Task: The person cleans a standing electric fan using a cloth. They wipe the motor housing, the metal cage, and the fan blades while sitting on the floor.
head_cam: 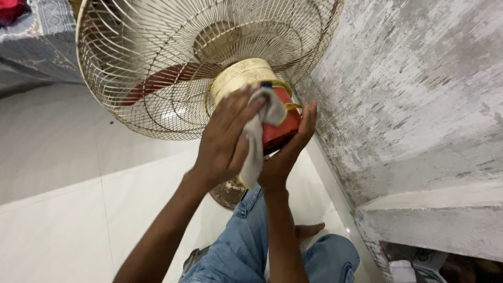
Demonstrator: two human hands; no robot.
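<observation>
A standing fan with a cream wire cage [157, 63] fills the upper middle of the head view. Behind the cage sits its motor housing, cream at the front [238, 76] and red at the back [283, 126]. My left hand [225, 136] presses a grey-white cloth [257, 141] against the housing. From below and to the right, my right hand [288, 152] cups the red rear part of the housing. The fan's blades are dimly visible through the wires.
A rough grey-white wall [414, 94] rises close on the right, with a concrete ledge [435, 220] below it. White floor tiles [68, 194] spread to the left. My legs in blue jeans [251, 246] and a bare foot [309, 229] are below. The fan's round base [228, 193] stands on the floor.
</observation>
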